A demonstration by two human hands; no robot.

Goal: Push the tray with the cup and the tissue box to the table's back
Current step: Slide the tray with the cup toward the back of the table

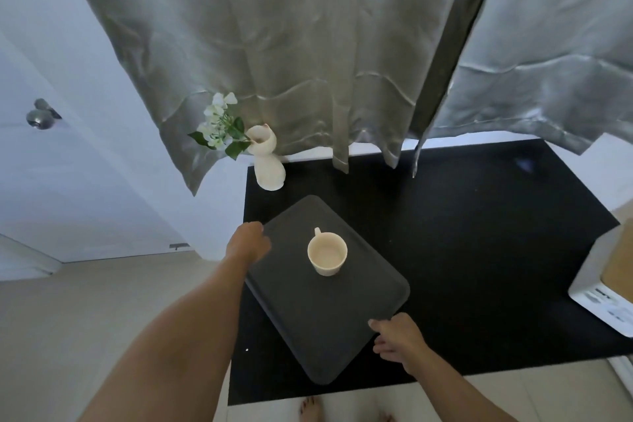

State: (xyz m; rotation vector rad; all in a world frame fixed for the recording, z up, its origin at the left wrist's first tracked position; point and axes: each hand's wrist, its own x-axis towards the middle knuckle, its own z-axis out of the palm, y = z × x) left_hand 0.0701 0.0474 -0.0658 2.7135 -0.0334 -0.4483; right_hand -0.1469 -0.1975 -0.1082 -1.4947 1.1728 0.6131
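Observation:
A dark grey tray (308, 329) lies turned at an angle on the left part of the black table (462, 233). An empty cream cup (327, 253) stands upright on the tray, nearer its far end. My left hand (248, 241) grips the tray's left rim near the far corner. My right hand (397, 337) holds the tray's near right rim, fingers curled against the edge. The white tissue box (592, 295) with a wooden top stands off the tray at the table's right edge, partly cut off by the frame.
A white vase (269, 161) with white flowers stands at the table's back left corner. Grey curtains (308, 62) hang over the table's back edge. Beige floor lies to the left and in front, with a white door at far left.

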